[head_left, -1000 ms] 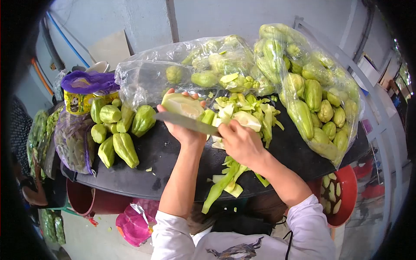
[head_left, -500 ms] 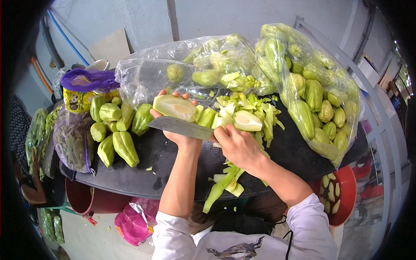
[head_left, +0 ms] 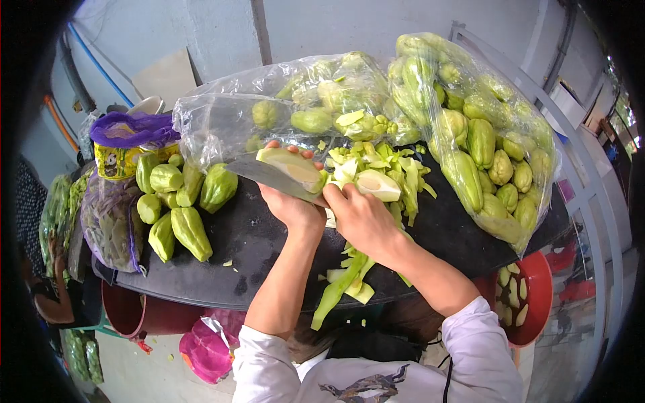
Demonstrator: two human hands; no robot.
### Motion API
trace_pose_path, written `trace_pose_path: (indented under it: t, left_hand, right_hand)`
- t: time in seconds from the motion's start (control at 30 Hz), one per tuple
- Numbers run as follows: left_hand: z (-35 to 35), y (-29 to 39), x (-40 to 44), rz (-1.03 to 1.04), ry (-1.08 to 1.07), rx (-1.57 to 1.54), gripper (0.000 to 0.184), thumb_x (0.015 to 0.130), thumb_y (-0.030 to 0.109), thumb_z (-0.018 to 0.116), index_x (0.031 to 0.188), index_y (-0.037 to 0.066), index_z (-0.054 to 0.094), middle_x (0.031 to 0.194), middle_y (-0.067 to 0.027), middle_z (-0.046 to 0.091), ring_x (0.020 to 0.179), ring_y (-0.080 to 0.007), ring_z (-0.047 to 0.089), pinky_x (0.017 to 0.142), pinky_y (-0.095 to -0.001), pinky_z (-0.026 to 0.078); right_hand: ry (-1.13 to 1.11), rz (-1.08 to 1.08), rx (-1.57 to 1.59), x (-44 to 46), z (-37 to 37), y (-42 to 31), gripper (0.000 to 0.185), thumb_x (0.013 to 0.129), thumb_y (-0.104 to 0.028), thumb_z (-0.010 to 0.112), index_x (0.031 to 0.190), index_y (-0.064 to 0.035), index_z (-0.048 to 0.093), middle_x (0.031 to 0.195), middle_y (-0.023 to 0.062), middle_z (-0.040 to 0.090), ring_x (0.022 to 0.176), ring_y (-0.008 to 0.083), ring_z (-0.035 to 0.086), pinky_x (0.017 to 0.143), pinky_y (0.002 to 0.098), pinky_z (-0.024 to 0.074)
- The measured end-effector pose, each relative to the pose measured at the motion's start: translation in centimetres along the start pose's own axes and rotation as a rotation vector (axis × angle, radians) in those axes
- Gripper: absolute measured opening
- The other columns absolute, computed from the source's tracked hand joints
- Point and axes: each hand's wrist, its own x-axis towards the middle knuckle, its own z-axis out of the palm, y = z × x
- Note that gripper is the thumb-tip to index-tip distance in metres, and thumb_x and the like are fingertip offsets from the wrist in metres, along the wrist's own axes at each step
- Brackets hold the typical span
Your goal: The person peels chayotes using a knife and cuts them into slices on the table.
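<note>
A peeled, halved chayote (head_left: 292, 166) lies in my left hand (head_left: 293, 207), whose fingertips show behind it. My right hand (head_left: 359, 220) is closed round the handle of a knife (head_left: 269, 178); the broad blade points left and rests along the near side of the half, over my left palm. Just right of the held piece, another cut half (head_left: 378, 185) sits on a pile of green peelings (head_left: 408, 176). Long peel strips (head_left: 338, 295) lie nearer the table's front edge. Several green chayotes (head_left: 190, 232) are grouped to the left of my hands.
Clear plastic bags of chayotes (head_left: 500, 158) stand along the back and right of the black table (head_left: 222, 279). At left is a purple mesh bag (head_left: 113, 225). A red bucket (head_left: 537, 295) with cut pieces is below right. Part of another person's arm (head_left: 57, 305) shows far left.
The knife swung down and clear of the half's face, then came back up against its near side. My left hand moved left, then slightly right again with the half.
</note>
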Motion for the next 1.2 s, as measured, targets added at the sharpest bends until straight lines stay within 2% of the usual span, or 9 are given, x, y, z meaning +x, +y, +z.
trace_pose_path:
  t: [0.27,0.47,0.63,0.73,0.8,0.9,1.0,1.13,1.2]
  left_hand:
    - [1.2,-0.1,-0.3,0.002,0.086,0.142,0.055,0.101,0.055,0.032,0.129,0.009,0.043,0.105,-0.011,0.054,0.095,-0.0287,0.055,0.076,-0.0416,0.052]
    - [0.9,-0.7,-0.3,0.119,0.033,0.266,0.059,0.101,0.059,0.03,0.13,0.008,0.042,0.104,-0.0114,0.054,0.093,-0.0286,0.057,0.075,-0.0415,0.052]
    - [0.8,-0.1,-0.1,0.074,0.004,0.245,0.06,0.101,0.06,0.031,0.128,0.008,0.044,0.105,-0.0116,0.054,0.093,-0.0288,0.057,0.074,-0.0419,0.052]
    - [0.3,-0.1,0.3,0.036,0.003,0.231,0.06,0.101,0.06,0.032,0.127,0.007,0.045,0.104,-0.0123,0.055,0.091,-0.0294,0.058,0.072,-0.0421,0.053]
    - [0.2,0.0,0.5,0.032,0.007,0.247,0.061,0.101,0.06,0.034,0.126,0.006,0.045,0.103,-0.0128,0.055,0.09,-0.0297,0.06,0.07,-0.0419,0.053]
    - [0.6,0.4,0.6,0.012,-0.058,0.341,0.064,0.099,0.06,0.039,0.125,0.002,0.047,0.097,-0.0144,0.058,0.083,-0.0301,0.064,0.066,-0.0414,0.054]
    - [0.6,0.4,0.8,-0.034,-0.123,0.328,0.064,0.099,0.059,0.041,0.124,0.001,0.047,0.096,-0.0142,0.058,0.086,-0.0303,0.064,0.067,-0.042,0.055]
    - [-0.4,0.4,1.2,-0.073,-0.15,0.377,0.062,0.099,0.058,0.042,0.122,0.001,0.05,0.096,-0.0128,0.06,0.088,-0.0273,0.065,0.071,-0.0402,0.055]
    - [-0.8,0.3,1.6,-0.049,0.017,0.416,0.059,0.1,0.055,0.043,0.115,0.0,0.057,0.091,-0.0103,0.062,0.081,-0.0205,0.065,0.07,-0.0333,0.055]
  right_hand:
    - [0.027,0.027,-0.03,0.5,0.5,-0.1,0.02,0.089,-0.009,0.056,0.106,-0.0027,0.046,0.08,0.0217,0.062,0.064,0.0373,0.069,0.051,0.0436,0.057]
    - [0.06,0.029,-0.06,0.6,0.7,-0.3,0.02,0.088,-0.007,0.057,0.103,0.0009,0.045,0.075,0.0191,0.062,0.063,0.0351,0.069,0.051,0.0414,0.0573]
    - [0.068,0.033,-0.066,0.8,0.2,-0.3,0.021,0.087,-0.005,0.056,0.103,0.0022,0.045,0.075,0.018,0.062,0.064,0.0339,0.07,0.051,0.0404,0.0573]
    - [0.086,0.0,0.013,1.0,0.8,0.5,0.024,0.085,-0.003,0.057,0.104,0.0041,0.046,0.074,0.0226,0.063,0.066,0.0373,0.069,0.054,0.0438,0.057]
    - [0.061,0.038,0.356,1.3,0.5,1.1,0.022,0.086,-0.001,0.057,0.106,0.004,0.049,0.071,0.0281,0.062,0.071,0.0462,0.064,0.06,0.0513,0.0512]
    - [-0.04,0.135,0.52,1.5,-1.2,1.5,0.022,0.089,-0.005,0.058,0.11,0.0025,0.052,0.07,0.0274,0.061,0.074,0.0467,0.063,0.063,0.052,0.0489]
    - [-0.091,0.142,0.525,1.4,-2.3,2.0,0.025,0.093,-0.009,0.054,0.116,0.0017,0.053,0.073,0.029,0.063,0.076,0.0469,0.064,0.066,0.0537,0.0502]
    - [-0.057,0.152,0.539,1.2,-3.2,2.9,0.024,0.093,-0.015,0.06,0.109,0.0023,0.057,0.069,0.0253,0.061,0.068,0.0448,0.062,0.06,0.0461,0.0467]
    - [-0.058,0.257,0.539,1.1,-3.2,3.2,0.025,0.094,-0.017,0.06,0.107,0.0042,0.057,0.068,0.0244,0.06,0.064,0.0417,0.062,0.059,0.0439,0.0462]
